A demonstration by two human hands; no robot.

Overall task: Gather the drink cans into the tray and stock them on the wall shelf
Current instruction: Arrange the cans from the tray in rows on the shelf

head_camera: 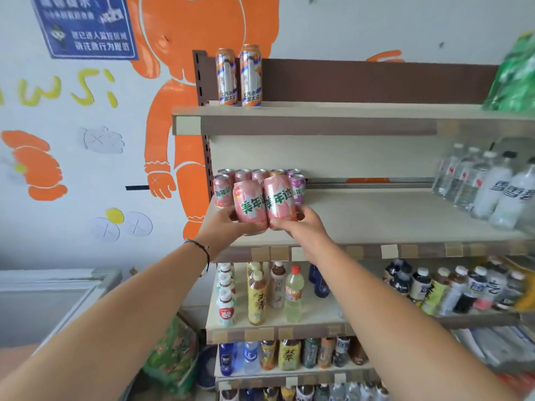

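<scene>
I hold two pink drink cans side by side at the front left of the second shelf [376, 218] of the wall rack. My left hand [223, 224] grips the left pink can [249, 205] near its base. My right hand [301, 224] grips the right pink can [279, 199] the same way. Both cans are upright, their bases at the shelf's front edge. Behind them stands a cluster of several more cans [231, 183], mostly pink, one purple [298, 188]. No tray is in view.
Two tall orange-and-white cans [240, 76] stand on the top shelf [318, 117]. Clear bottles [486, 186] fill the second shelf's right end. Lower shelves hold several drink bottles [278, 293]. A green package [515, 73] sits top right. A chest freezer [52, 287] stands at the left.
</scene>
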